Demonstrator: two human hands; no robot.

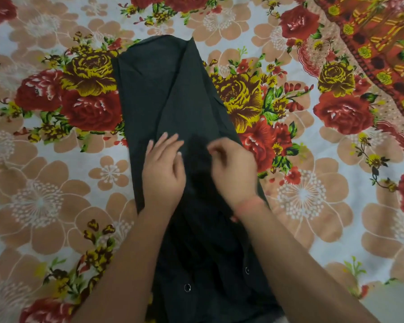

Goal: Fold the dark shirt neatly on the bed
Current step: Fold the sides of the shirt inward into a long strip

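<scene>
Looking down, I see the dark shirt lying as a long strip on the bed, running straight away from me. My left hand presses flat, grip wide; my right hand pinches cloth mid-strip, equally near.

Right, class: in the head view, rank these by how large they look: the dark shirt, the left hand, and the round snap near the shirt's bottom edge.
1. dark shirt, by far the largest.
2. left hand, flat on the shirt.
3. round snap, tiny.
</scene>
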